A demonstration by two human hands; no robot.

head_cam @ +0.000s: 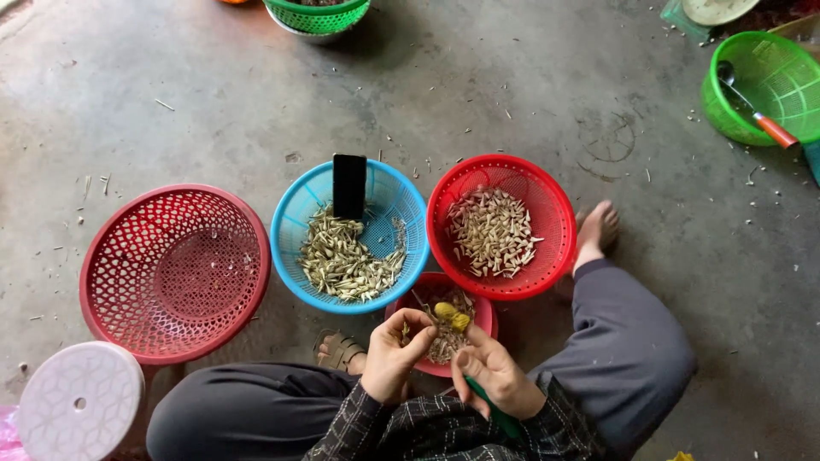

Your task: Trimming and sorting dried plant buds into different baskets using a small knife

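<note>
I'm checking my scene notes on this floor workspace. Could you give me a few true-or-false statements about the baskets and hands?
1. The blue basket holds a dark upright phone among pale slender pieces. True.
2. The large red basket on the left is heaped full. False: it looks nearly empty.
3. The right hand holds a green-handled tool. True.
4. The left hand rests in the green basket. False: it is over the small red bowl, far from that basket.
5. The red basket by the bare foot contains whitish pieces. True.
</note>
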